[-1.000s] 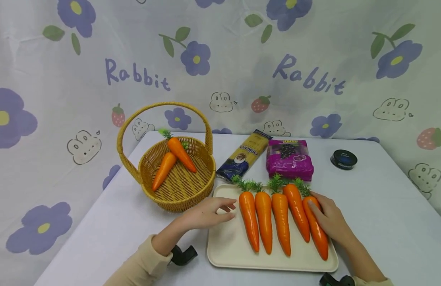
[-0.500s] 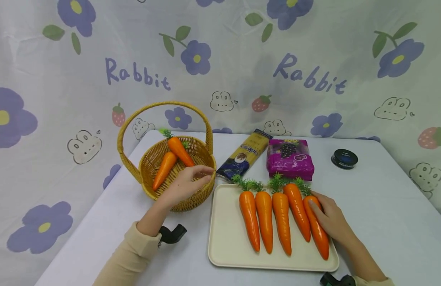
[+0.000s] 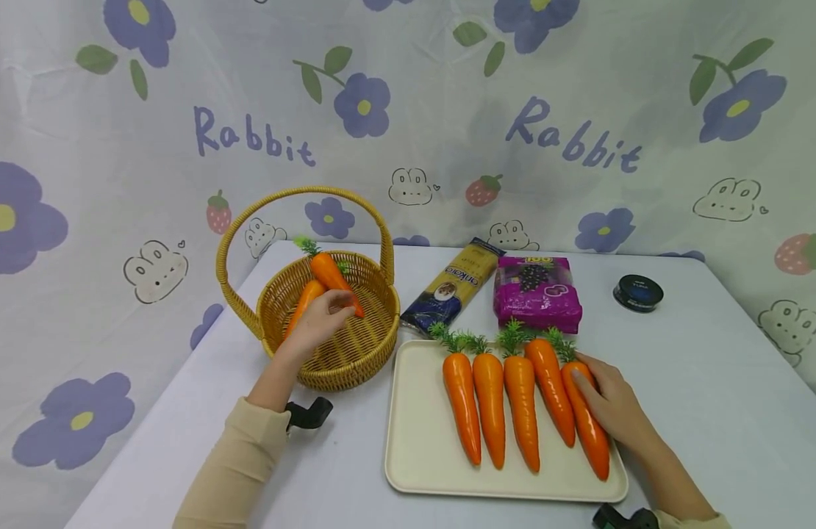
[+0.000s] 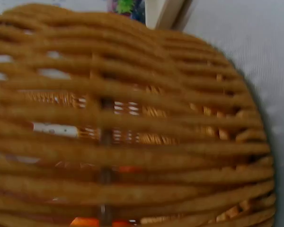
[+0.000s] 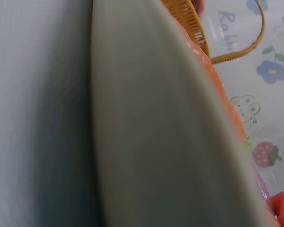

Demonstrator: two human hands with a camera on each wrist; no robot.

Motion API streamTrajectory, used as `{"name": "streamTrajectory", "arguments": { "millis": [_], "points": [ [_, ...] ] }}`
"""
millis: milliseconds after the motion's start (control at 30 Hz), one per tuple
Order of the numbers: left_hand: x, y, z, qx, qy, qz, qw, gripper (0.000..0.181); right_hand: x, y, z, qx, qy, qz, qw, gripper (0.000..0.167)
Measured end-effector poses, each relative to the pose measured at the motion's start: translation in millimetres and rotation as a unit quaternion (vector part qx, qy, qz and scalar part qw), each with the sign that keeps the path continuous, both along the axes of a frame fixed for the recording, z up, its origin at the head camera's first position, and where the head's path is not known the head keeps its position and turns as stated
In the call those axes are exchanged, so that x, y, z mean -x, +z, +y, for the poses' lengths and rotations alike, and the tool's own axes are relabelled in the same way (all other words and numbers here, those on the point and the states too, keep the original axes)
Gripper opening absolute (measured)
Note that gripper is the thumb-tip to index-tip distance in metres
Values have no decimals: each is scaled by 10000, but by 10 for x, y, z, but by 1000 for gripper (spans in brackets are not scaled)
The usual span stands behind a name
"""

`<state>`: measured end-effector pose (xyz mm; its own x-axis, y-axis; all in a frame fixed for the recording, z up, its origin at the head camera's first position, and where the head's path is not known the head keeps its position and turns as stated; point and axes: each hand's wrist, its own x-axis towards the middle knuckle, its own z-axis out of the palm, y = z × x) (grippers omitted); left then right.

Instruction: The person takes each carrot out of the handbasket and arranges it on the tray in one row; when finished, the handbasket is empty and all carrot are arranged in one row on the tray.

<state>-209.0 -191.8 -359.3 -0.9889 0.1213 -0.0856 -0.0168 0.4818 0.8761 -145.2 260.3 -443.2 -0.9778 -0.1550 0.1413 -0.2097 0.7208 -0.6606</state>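
Observation:
In the head view my left hand (image 3: pixel 323 322) is inside the woven basket (image 3: pixel 328 378), its fingers bent loosely over the upper carrot (image 3: pixel 328 270). Whether they touch it is hard to tell. Partly covered by that hand, another carrot (image 3: pixel 307 297) lies in the basket. My right hand (image 3: pixel 613 400) lies at the tray's right side, thumb on top of the rightmost carrot (image 3: pixel 589 433) and fingers along its far side, holding it. Several more carrots (image 3: pixel 490 411) lie side by side on the cream tray (image 3: pixel 417 470). Basket weave (image 4: pixel 132 156) fills the left wrist view.
Behind the tray lie a gold and blue packet (image 3: pixel 454 286) and a purple grape-printed pack (image 3: pixel 537 294). A round dark tin (image 3: pixel 638 292) sits at the back right. The basket's tall handle (image 3: pixel 309 191) arches over its opening. Behind the table hangs a patterned cloth (image 3: pixel 408 110).
My left hand has moved left from the tray, over the basket's rim, to the carrots inside. The right hand has stayed at the rightmost carrot.

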Motion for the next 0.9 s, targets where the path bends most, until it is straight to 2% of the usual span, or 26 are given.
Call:
{"name": "streamTrajectory", "arguments": {
  "millis": [167, 367, 533, 733, 900],
  "points": [
    [127, 3, -54, -18, 142, -272, 9995, 54, -2, -1, -2, 44, 27, 13, 10000, 53],
    [220, 16, -35, 524, 265, -502, 9970, 58, 2, 3, -4, 90, 69, -4, 9999, 53],
    [305, -34, -21, 987, 115, -582, 9933, 57, 12, -12, -1, 99, 45, -3, 9999, 53],
    [377, -118, 2, 1799, -311, -697, 9807, 59, 15, -24, 0, 86, 23, -31, 10000, 53],
    [425, -148, 17, 2554, -618, -415, 9640, 58, 11, -19, -9, 76, 26, -24, 10000, 53]
  ]
}}
